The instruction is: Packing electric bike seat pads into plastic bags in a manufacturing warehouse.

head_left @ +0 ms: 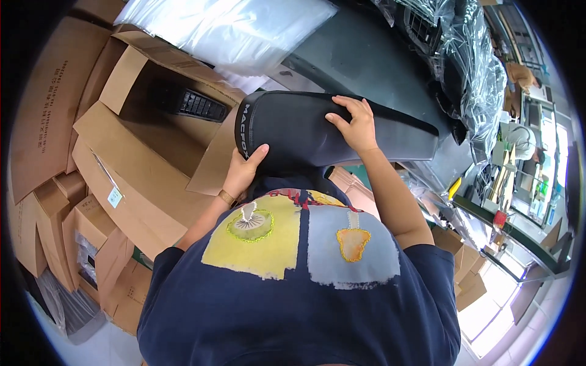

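A long black bike seat point(293, 125) with pale lettering on its wide left end lies across in front of my body. My left hand point(242, 171) grips the wide end, its thumb up on the near surface and its other fingers hidden behind the edge. Over the middle of the seat curves my right hand point(355, 124), thumb and bent fingers pressed on the black cover towards the far edge. The seat's narrow end points right. Its underside is hidden.
Left of the seat stands an open cardboard box point(137, 174) with a black ribbed part point(202, 105) inside. Clear plastic bags point(226, 30) lie on the dark table point(366, 58) beyond. Wrapped black parts point(467, 79) stand at the right. Flattened cartons point(55, 110) lean far left.
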### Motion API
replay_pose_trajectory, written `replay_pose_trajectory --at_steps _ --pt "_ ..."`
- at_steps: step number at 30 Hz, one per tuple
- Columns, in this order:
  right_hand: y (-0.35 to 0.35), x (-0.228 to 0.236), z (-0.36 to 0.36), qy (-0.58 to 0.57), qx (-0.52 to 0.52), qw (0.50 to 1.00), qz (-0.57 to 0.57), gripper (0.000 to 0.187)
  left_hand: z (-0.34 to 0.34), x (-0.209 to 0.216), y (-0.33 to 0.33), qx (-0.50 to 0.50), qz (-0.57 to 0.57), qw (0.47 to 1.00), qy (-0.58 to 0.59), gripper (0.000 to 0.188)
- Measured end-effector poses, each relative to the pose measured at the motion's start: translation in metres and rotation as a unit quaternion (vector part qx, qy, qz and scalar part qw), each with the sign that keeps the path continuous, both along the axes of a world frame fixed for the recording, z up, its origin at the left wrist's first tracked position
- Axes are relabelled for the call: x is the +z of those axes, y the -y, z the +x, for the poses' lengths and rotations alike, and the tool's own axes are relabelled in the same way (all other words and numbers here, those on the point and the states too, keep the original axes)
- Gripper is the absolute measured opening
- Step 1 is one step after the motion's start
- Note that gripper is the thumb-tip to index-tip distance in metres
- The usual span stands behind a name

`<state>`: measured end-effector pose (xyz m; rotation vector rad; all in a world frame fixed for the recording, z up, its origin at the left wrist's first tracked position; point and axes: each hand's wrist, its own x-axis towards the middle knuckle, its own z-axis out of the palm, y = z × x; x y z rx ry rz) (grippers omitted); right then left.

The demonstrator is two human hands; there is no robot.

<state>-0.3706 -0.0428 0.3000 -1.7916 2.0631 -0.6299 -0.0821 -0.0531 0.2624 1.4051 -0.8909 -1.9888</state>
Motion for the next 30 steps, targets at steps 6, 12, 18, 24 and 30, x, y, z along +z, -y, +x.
replay_pose_trajectory --at_steps 6,12,18,24,30 --pt "-0.016 0.019 0.021 -0.107 0.047 0.991 0.063 0.09 -0.002 -0.001 -0.004 0.018 -0.005 1.0 0.009 0.058" --pt "-0.007 0.032 0.024 -0.12 0.054 0.981 0.143 0.113 -0.005 0.014 -0.007 0.042 0.016 0.999 -0.005 0.057" --pt "0.005 0.028 0.01 -0.048 0.045 0.99 0.122 0.091 -0.01 0.022 -0.008 0.062 0.042 0.997 0.003 0.06" --pt "0.009 0.015 -0.007 0.025 0.041 0.996 0.072 0.061 -0.011 0.031 -0.009 0.067 0.06 0.996 0.021 0.064" --pt "0.001 0.013 -0.017 0.067 0.071 0.993 0.06 0.064 -0.013 0.038 -0.011 0.044 0.075 0.996 0.036 0.07"
